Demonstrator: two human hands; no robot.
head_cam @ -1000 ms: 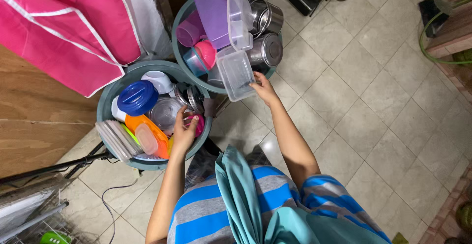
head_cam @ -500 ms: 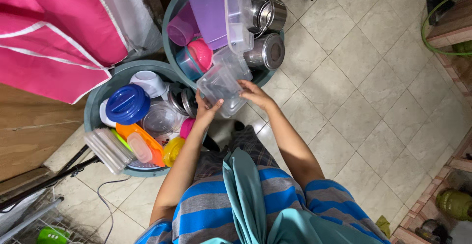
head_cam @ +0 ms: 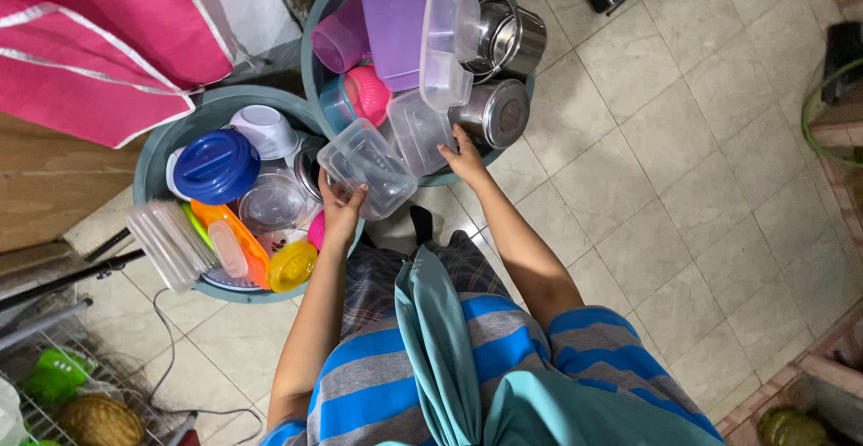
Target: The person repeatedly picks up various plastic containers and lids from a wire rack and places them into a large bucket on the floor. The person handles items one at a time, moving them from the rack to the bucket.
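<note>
My left hand (head_cam: 342,215) grips a clear, lidless plastic container (head_cam: 364,167) from below and holds it over the gap between two teal tubs. My right hand (head_cam: 464,158) has its fingers on the lower edge of a second clear container (head_cam: 416,129), which leans in the far tub (head_cam: 314,61). The two containers sit side by side and touch. The near tub (head_cam: 160,145) lies just left of my left hand.
The far tub holds a purple board (head_cam: 394,14), pink cups (head_cam: 340,41), stacked clear boxes (head_cam: 445,37) and two steel pots (head_cam: 493,111). The near tub holds a blue lid (head_cam: 216,165), a white bowl, orange and yellow lids. A pink cloth cover (head_cam: 99,41) hangs at left, over a tiled floor.
The hands have drawn apart. One clear container, held by both hands before, is now in my left hand, and my right hand has moved to the second container in the far tub.
</note>
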